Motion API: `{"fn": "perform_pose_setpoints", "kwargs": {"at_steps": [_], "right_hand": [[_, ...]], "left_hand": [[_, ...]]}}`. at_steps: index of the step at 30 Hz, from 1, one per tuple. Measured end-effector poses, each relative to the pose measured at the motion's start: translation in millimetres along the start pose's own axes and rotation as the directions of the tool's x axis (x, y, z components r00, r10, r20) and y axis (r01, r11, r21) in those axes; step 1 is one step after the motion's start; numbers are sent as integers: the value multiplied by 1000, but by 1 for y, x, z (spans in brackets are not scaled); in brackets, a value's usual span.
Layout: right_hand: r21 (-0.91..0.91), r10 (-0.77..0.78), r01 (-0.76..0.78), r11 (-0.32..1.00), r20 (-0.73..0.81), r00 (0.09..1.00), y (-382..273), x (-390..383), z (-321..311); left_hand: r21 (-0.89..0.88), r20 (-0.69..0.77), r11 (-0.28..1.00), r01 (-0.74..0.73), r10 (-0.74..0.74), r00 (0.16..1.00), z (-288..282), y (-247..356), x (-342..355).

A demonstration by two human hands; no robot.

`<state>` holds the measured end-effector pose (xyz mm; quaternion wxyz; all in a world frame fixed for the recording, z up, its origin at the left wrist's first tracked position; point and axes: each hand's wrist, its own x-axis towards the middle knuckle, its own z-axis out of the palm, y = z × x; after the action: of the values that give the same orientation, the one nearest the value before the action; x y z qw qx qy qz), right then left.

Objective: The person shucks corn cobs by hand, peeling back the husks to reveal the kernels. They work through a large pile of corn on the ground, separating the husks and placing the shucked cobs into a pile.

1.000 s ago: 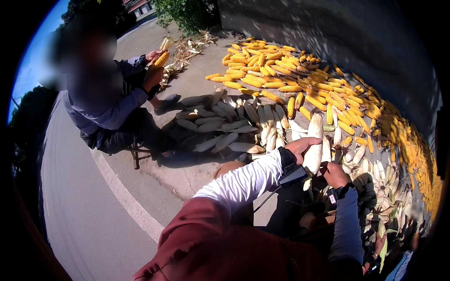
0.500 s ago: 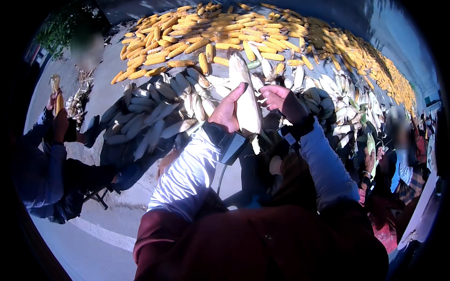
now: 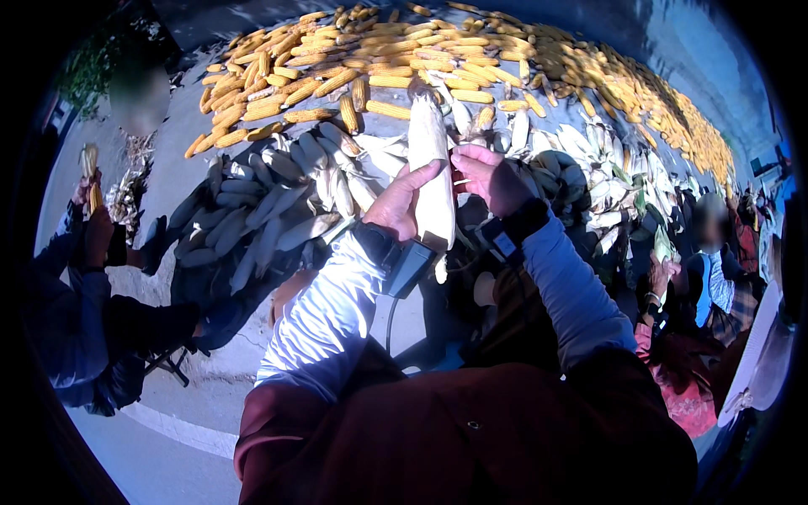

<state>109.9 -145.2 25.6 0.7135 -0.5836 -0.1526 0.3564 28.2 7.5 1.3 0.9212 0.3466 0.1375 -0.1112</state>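
Observation:
An ear of corn in its pale husk (image 3: 433,198) stands upright in front of me, its dark silk end pointing away. My left hand (image 3: 399,204) is closed around its lower left side, thumb lying across the husk. At the ear's right edge is my right hand (image 3: 492,178), fingers curled together in a pinch against the husk; whatever lies between the fingertips is too small to make out. Just beyond both hands, a heap of unhusked ears (image 3: 278,189) lies on the ground, partly in shadow.
Husked yellow cobs (image 3: 370,63) spread in a wide band at the back. More pale husked ears and husks (image 3: 606,181) lie to the right. A seated person (image 3: 71,303) at left holds a cob (image 3: 95,195). On the right, another person's hand (image 3: 662,273) holds a green-husked ear.
My right fingers have moved in against the ear's edge and drawn together, where a gap showed before. The ear remains in my left hand; the whole view has shifted slightly.

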Motion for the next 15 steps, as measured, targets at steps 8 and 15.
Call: {"fn": "perform_pose_setpoints", "kwargs": {"at_steps": [8, 15], "right_hand": [[-5, 45, -45, 999, 33, 998, 2, 2, 1], [-30, -42, 41, 999, -61, 997, -1, 4, -14]], "left_hand": [[54, 9, 998, -45, 45, 999, 2, 2, -7], [51, 23, 996, 70, -71, 997, 3, -3, -11]]}}
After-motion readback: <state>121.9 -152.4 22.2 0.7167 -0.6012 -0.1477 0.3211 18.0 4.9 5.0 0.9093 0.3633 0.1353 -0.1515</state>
